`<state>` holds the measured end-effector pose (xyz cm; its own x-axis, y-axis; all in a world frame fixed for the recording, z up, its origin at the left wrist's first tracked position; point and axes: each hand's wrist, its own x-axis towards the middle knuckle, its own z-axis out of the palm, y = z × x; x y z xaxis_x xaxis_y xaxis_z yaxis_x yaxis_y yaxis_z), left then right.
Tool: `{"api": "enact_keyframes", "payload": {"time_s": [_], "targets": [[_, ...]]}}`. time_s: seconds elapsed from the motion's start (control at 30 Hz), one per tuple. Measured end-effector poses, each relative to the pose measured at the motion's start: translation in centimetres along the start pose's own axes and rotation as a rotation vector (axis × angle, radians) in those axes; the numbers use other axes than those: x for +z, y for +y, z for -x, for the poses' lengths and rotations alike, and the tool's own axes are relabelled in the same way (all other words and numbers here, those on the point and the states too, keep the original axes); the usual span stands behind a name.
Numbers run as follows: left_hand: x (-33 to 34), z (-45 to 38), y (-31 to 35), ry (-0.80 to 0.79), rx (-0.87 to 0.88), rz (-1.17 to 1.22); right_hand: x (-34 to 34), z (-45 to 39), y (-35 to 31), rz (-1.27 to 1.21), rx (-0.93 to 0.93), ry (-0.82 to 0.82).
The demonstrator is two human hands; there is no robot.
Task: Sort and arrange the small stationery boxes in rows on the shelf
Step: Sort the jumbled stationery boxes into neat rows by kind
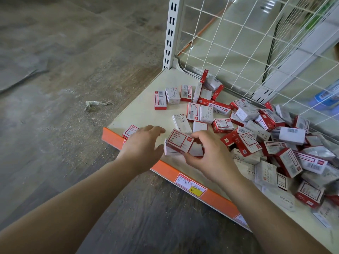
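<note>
Small red-and-white and white stationery boxes lie scattered on a cream shelf point(141, 114). My right hand point(209, 154) grips a red-and-white paper clip box point(178, 141) near the shelf's front edge, with white boxes pressed under and beside it. My left hand point(143, 142) hovers just left of that box, fingers relaxed and empty, partly covering another red-and-white box point(130, 131) at the front left corner. A white staples box point(181, 122) lies just behind. Several boxes point(173, 96) stand loosely side by side toward the back left. A big jumbled pile point(275, 143) fills the right side.
The shelf has an orange front strip point(216, 197) with price labels. A white wire grid point(247, 52) backs it, and a slotted white upright point(171, 32) stands at the back left corner. A crumpled scrap point(95, 104) lies on the grey-brown floor to the left.
</note>
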<state>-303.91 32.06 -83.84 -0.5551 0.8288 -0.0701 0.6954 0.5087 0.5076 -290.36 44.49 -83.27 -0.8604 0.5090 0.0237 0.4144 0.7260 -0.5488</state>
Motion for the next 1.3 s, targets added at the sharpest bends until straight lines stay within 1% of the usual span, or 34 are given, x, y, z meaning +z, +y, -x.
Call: {"api": "enact_keyframes", "payload": {"time_s": [0.1,0.17,0.27,0.37,0.5,0.63,0.8,0.93,1.03,1.2,1.3], "targets": [[-0.8,0.0,-1.5,-0.089,0.046,-0.280,1.3,0.8,-0.8,-0.022,0.021,-0.050],[-1.1,0.1,-2.3,-0.110,0.048,-0.348,2.1,1.2,-1.0,-0.040,0.008,-0.068],[-1.1,0.3,-3.2,-0.115,0.049,-0.377,2.9,1.3,-1.2,-0.058,0.021,-0.085],[-1.0,0.4,-3.6,-0.115,0.048,-0.360,3.4,1.0,-1.3,-0.032,0.022,-0.063],[-1.3,0.5,-4.1,-0.087,-0.005,-0.308,4.0,0.8,-1.2,-0.011,0.021,-0.056],[-1.4,0.7,-4.8,-0.090,-0.009,-0.264,4.4,-0.3,-1.2,0.022,0.020,0.011],[-1.4,0.7,-4.9,-0.097,-0.030,-0.199,4.3,-3.0,-1.0,0.042,0.063,0.075],[-1.5,0.6,-4.7,-0.100,-0.022,-0.200,4.1,-4.0,-0.9,-0.014,0.102,0.085],[-1.6,0.7,-4.5,-0.119,-0.015,-0.225,4.2,-3.5,-1.4,-0.044,0.098,0.057],[-1.7,0.8,-4.5,-0.128,-0.016,-0.233,4.4,-2.3,-2.8,-0.032,0.077,-0.076],[-1.6,0.9,-4.5,-0.106,-0.013,-0.203,4.7,-2.3,-2.7,-0.002,0.087,-0.127]]}}
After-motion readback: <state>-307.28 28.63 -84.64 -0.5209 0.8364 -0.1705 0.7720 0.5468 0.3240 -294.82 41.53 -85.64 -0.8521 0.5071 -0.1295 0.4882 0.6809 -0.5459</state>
